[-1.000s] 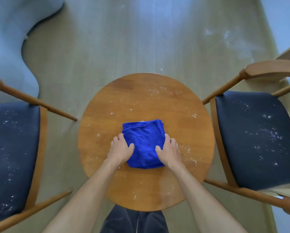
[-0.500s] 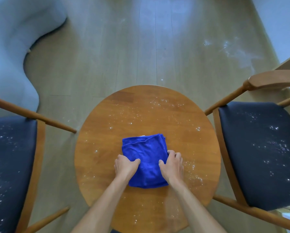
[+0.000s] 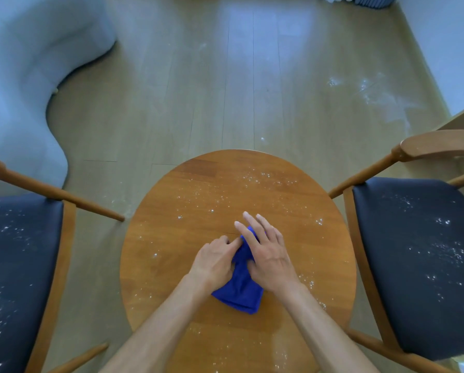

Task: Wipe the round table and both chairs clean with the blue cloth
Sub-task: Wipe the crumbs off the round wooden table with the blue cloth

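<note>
Head view: unlabelled blue cloth (image 3: 237, 294)

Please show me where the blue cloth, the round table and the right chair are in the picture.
blue cloth (image 3: 239, 297): head view, on its near folded part below the hands.
round table (image 3: 171, 238): head view, on bare wood left of the hands.
right chair (image 3: 413, 265): head view, on its dark speckled seat.

arms: two, bare to frame edge | sleeves: none visible | hands (image 3: 241, 259): bare, ungloved
</note>
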